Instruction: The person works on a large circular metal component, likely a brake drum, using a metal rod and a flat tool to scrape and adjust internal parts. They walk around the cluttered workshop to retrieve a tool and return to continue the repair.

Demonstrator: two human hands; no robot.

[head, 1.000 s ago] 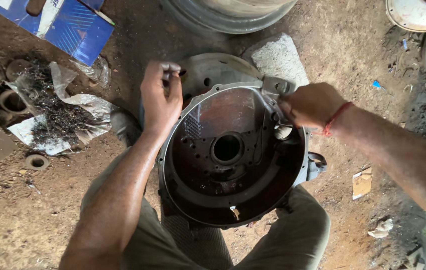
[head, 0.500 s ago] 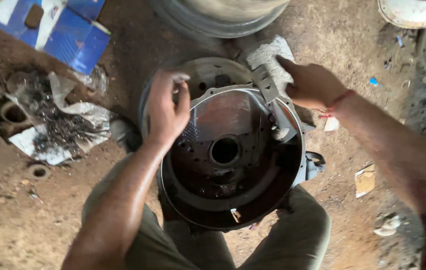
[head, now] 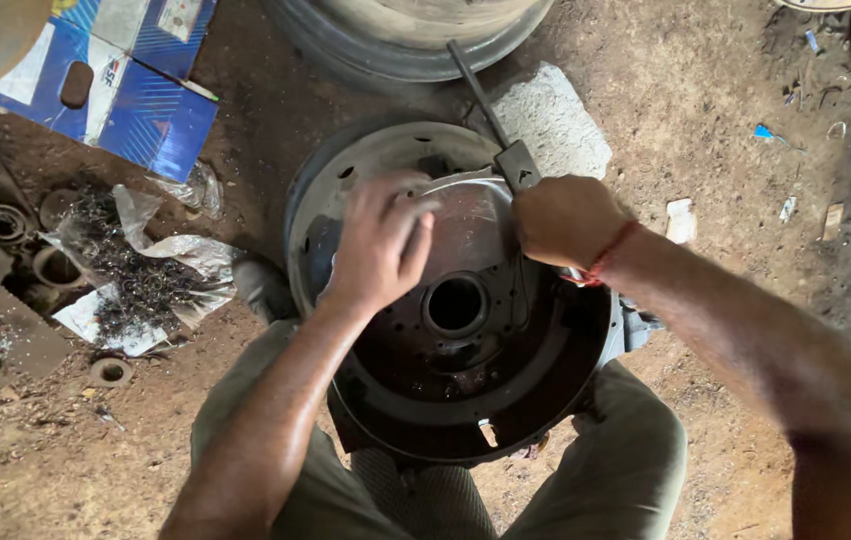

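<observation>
Resting between the person's knees on the dirt floor, the round cast-metal housing (head: 465,330) is looking heavy, stiff and greasy (best held by its thick rim). The left hand (head: 380,245) is pinching something small at the upper rim; the right hand (head: 565,220) is closing around a wrench (head: 495,115). A blue and white flattened carton (head: 140,80) is lying far left, beside crumpled plastic with metal shavings (head: 145,280).
</observation>
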